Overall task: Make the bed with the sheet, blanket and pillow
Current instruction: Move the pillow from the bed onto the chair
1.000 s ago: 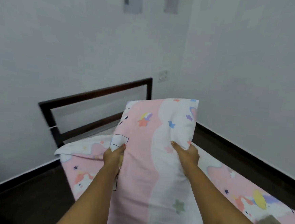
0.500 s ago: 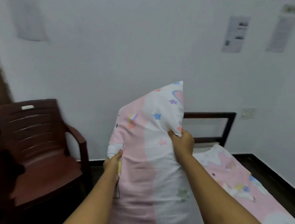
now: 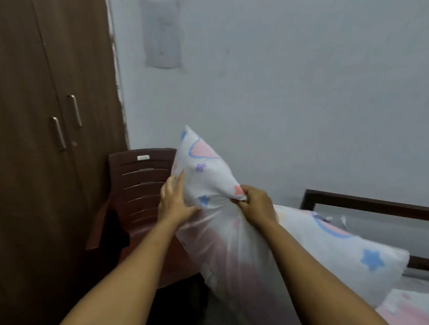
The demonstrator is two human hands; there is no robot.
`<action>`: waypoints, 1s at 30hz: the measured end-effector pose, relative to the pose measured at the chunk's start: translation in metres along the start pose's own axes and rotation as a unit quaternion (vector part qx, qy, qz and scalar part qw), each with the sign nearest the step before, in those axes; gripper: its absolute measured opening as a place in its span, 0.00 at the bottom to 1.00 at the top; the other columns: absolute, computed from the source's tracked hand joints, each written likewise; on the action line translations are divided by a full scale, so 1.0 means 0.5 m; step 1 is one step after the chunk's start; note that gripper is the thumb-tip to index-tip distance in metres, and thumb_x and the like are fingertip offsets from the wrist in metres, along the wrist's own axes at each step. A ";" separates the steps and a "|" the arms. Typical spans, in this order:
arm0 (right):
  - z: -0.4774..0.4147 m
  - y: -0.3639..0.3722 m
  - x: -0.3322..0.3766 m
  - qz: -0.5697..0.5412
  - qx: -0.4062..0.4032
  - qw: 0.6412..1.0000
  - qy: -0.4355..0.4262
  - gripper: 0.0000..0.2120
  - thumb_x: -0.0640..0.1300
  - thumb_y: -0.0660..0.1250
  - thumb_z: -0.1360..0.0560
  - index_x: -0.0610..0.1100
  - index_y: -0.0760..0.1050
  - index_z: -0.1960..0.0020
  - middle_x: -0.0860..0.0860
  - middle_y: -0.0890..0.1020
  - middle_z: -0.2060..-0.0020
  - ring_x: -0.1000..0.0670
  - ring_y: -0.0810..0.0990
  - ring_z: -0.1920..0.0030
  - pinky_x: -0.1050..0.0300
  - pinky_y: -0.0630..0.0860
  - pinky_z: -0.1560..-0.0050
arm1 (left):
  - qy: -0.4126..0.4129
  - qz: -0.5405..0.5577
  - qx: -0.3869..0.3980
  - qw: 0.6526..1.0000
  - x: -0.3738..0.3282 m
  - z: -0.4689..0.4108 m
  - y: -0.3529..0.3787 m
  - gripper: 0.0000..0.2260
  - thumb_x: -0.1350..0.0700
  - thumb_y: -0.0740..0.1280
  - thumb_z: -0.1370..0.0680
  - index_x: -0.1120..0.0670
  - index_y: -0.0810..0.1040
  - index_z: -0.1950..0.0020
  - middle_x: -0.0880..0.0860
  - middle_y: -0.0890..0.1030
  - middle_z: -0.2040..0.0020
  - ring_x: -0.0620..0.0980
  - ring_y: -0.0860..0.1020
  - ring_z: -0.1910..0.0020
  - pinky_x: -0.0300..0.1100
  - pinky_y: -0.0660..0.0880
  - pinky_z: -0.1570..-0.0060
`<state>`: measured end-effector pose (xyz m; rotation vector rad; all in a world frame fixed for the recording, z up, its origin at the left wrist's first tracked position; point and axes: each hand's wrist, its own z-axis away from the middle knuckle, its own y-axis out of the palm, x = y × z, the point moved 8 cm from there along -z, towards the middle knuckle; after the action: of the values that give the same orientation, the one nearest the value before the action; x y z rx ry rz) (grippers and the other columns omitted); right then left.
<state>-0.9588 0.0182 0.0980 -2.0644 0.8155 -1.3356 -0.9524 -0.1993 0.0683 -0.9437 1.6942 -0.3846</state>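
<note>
A white and pink pillow (image 3: 311, 249) printed with stars is held up in the air between the chair and the bed, its long side tilted. My right hand (image 3: 255, 202) pinches a fold of its cover near the top. My left hand (image 3: 175, 200) presses flat against the pillow's left side, fingers spread. The bed (image 3: 412, 313), covered with a matching pink sheet, shows at the lower right, with its dark headboard (image 3: 374, 204) behind the pillow.
A dark red plastic chair (image 3: 139, 195) stands left of the bed against the wall, with something black on its seat. A brown wardrobe (image 3: 39, 123) with two metal handles fills the left side. Papers hang on the white wall.
My view has swung left, from the bed to the chair and wardrobe. The pillow has tilted and dropped lower. My left hand has let go of its grip and now lies flat on the pillow.
</note>
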 end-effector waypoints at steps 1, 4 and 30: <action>-0.023 0.023 0.013 0.015 0.018 0.999 -0.023 0.12 0.49 0.70 0.27 0.47 0.80 0.45 0.47 0.83 0.48 0.43 0.80 0.46 0.54 0.73 0.51 | 0.052 -0.060 0.003 0.997 -0.008 -0.029 -0.014 0.49 0.48 0.78 0.36 0.46 0.51 0.22 0.53 0.54 0.24 0.55 0.53 0.25 0.48 0.55 0.28; -0.102 0.114 0.054 0.064 0.071 0.991 -0.089 0.13 0.49 0.69 0.27 0.48 0.80 0.43 0.47 0.83 0.47 0.43 0.79 0.45 0.54 0.73 0.50 | 0.130 -0.203 0.039 0.970 0.016 -0.113 -0.019 0.50 0.45 0.77 0.36 0.42 0.49 0.23 0.50 0.50 0.22 0.51 0.47 0.23 0.51 0.51 0.27; -0.656 0.580 -0.087 0.303 0.369 0.863 -0.164 0.39 0.62 0.72 0.33 0.57 0.59 0.27 0.51 0.68 0.30 0.44 0.62 0.28 0.39 0.59 0.33 | -0.097 -0.081 0.008 0.992 0.388 -0.497 0.045 0.07 0.56 0.70 0.27 0.53 0.83 0.50 0.51 0.84 0.53 0.53 0.79 0.54 0.42 0.73 0.56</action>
<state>-1.3329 -0.1822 -0.0182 -1.2190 0.5884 -0.7339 -1.2039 -0.3820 0.0106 -1.0754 1.4408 -0.4003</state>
